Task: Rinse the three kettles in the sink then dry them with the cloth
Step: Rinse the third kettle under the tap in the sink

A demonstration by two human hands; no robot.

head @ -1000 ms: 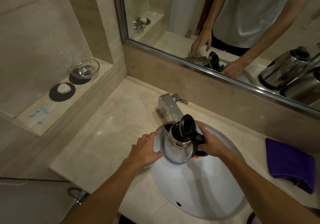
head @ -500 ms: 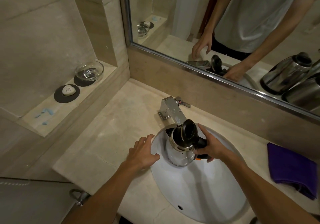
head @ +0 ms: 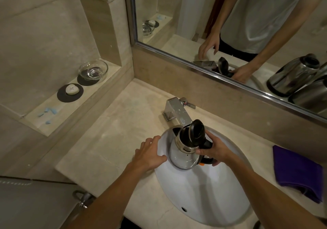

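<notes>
- Kettle [head: 184,158]: steel body with a black handle, held tilted over the back-left part of the sink [head: 203,193], just under the spout of the faucet [head: 177,111].
- The kettle's black lid [head: 196,133] is flipped open and stands up; no water stream is visible.
- Right hand [head: 217,149]: fingers and thumb curled round the kettle's handle, carrying it.
- Left hand [head: 150,154]: fingers spread and relaxed, holding nothing, palm down on the sink's left rim. The thumb is just beside the kettle body; cannot tell if it touches.
- The sink is a white oval basin set under the counter, with an overflow hole [head: 184,209] in the near wall.
- Cloth [head: 297,173]: purple, folded, flat on the counter to the right of the sink, apart from both hands.
- Counter [head: 115,131]: beige marble, with faint bluish smears.
- The faucet is square chrome with a lever at the back.
- Mirror [head: 230,25]: metal frame, above a low stone backsplash. It reflects the person's torso, arms and the held kettle.
- Two more kettles [head: 293,72] show only as reflections at the right of the mirror; both are shiny steel.
- Ledge [head: 35,120] on the left wall holds a glass bowl [head: 93,69] on a dark coaster, a pale soap [head: 72,89] on a second coaster, and blue marks [head: 47,112].
- The walls are beige stone tile.
- A metal fitting [head: 83,197] sits below the counter's edge at lower left.
</notes>
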